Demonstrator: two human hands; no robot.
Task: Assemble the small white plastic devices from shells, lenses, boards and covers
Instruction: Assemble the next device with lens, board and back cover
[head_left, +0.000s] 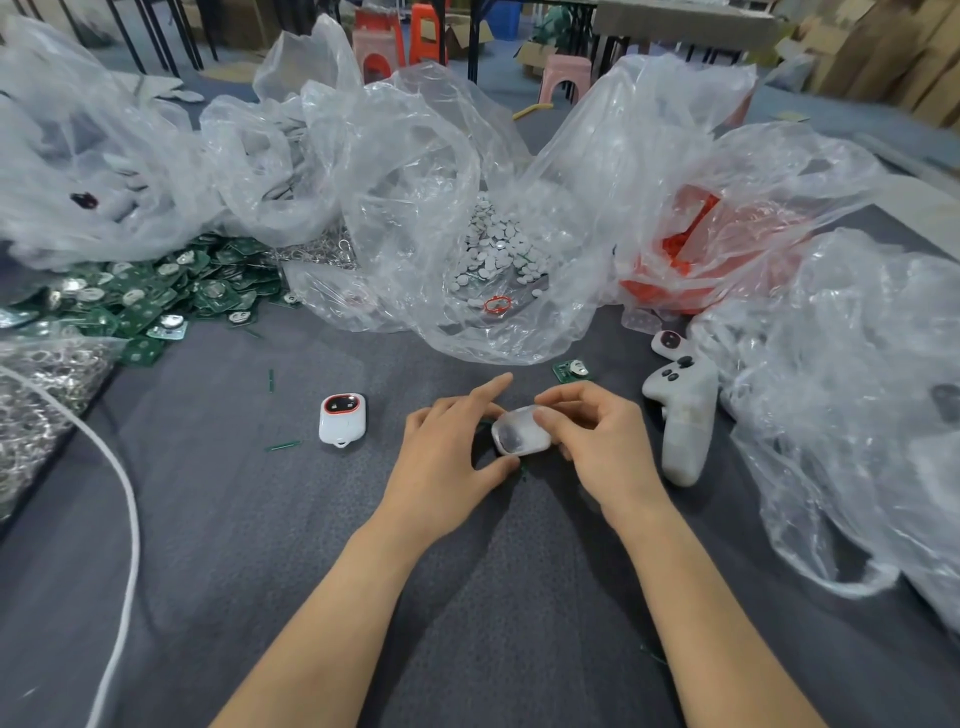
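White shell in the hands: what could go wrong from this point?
1. Only the right hand pinches the white shell, at one end, while the left hand is spread beside it. The shell may twist or slip onto the table.
2. The green board lies loose just behind the hands. A careless reach could knock it under the plastic bag.

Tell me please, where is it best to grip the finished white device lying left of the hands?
Pinch the finished white device across its two long sides, coming from above. It lies flat and face up on the grey cloth, with both sides free. The small loop at its near end is likely too thin to hold.
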